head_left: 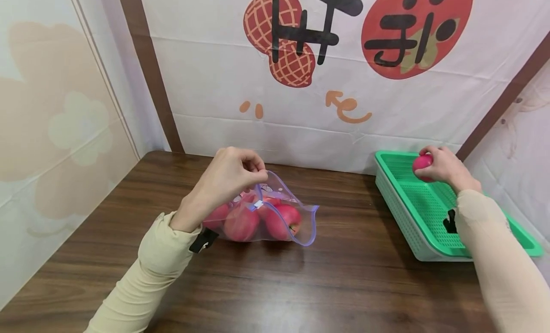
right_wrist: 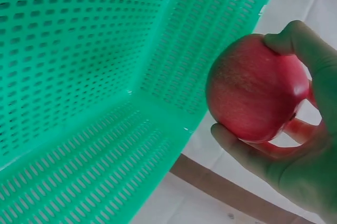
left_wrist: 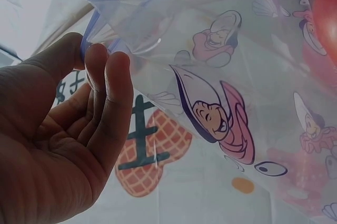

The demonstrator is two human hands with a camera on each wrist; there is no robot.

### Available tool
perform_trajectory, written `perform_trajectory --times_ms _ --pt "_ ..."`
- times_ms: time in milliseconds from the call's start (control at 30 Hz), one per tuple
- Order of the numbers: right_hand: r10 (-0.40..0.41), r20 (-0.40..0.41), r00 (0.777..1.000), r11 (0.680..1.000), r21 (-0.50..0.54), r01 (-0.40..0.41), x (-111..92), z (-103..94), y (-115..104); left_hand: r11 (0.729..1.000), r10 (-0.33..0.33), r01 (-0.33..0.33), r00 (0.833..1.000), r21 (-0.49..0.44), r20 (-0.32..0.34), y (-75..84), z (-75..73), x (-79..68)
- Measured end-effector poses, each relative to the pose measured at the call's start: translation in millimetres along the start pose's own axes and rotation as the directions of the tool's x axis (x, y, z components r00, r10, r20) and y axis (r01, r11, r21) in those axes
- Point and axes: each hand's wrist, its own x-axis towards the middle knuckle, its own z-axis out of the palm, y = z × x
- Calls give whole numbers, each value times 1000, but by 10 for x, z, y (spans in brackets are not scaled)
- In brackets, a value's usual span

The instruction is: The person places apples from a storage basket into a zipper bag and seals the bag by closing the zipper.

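My left hand point(head_left: 236, 173) pinches the rim of a clear zip bag point(head_left: 307, 228) with purple edging and a white slider, holding its mouth up. Several red apples point(head_left: 241, 224) lie inside the bag on the table. Cartoon prints cover the bag's plastic point(left_wrist: 210, 103) in the left wrist view. At the right, my right hand point(head_left: 447, 168) grips a red apple point(right_wrist: 258, 88) between thumb and fingers, above the far end of a green basket point(head_left: 418, 192). No other fruit shows in the part of the basket in view.
The basket, green inside with a pale outer wall, stands at the right of the dark wooden table point(head_left: 343, 285). A white printed cloth point(head_left: 206, 75) hangs behind the table, and another panel point(head_left: 56, 132) stands along its left side.
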Motion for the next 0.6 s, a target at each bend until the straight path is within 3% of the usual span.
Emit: perform_trajectory --times_ms 167,367,600 --pt "-10 -49 999 1000 9 10 -4 -24 -90 1000 -12 12 1000 -14 7 -31 26 2" --pt "-43 -124 991 999 9 44 -39 -93 -390 1000 -7 7 1000 -14 -5 -34 42 3" --pt "-125 -299 946 986 70 153 -127 -182 -850 1000 -2 2 1000 2 -5 -9 34 9"
